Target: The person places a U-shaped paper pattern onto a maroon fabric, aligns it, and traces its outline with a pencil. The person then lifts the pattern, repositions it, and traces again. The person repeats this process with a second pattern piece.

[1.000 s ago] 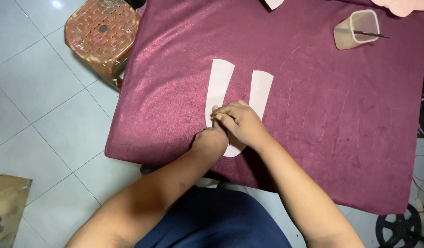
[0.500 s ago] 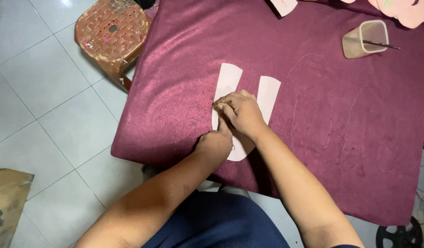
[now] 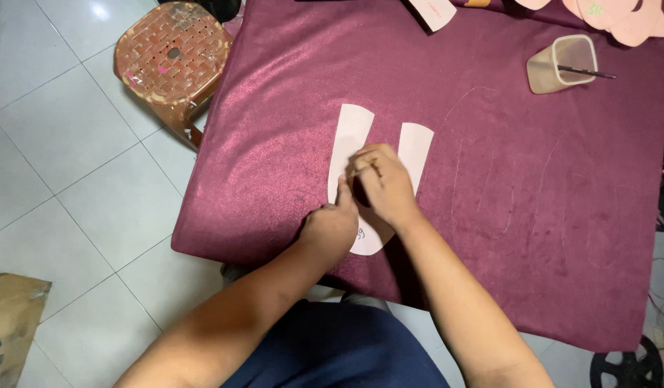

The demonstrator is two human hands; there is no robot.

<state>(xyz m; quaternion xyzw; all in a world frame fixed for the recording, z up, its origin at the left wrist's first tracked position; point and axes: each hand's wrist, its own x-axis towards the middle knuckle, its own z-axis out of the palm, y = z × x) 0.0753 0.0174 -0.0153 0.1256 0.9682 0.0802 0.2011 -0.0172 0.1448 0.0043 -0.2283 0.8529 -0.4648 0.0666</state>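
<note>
Lying under both hands, U-shaped paper template (image 3: 352,133) extends toward 12 o'clock; left hand (image 3: 332,226) fingers pressed flat on it, right hand (image 3: 381,183) fingers curled, pinching something unclear.

A brown cardboard box (image 3: 8,323) stands on the floor tiles, bottom left corner

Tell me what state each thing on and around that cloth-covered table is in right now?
U-shaped paper pattern: flat on the cloth, pinned under both hands.
Left hand: pressing the pattern.
Right hand: on the pattern; any tool hidden.
Maroon cloth: spread flat, chalk outlines at right.
Plastic cup: tipped over.
Stool: upright, unoccupied.
</note>
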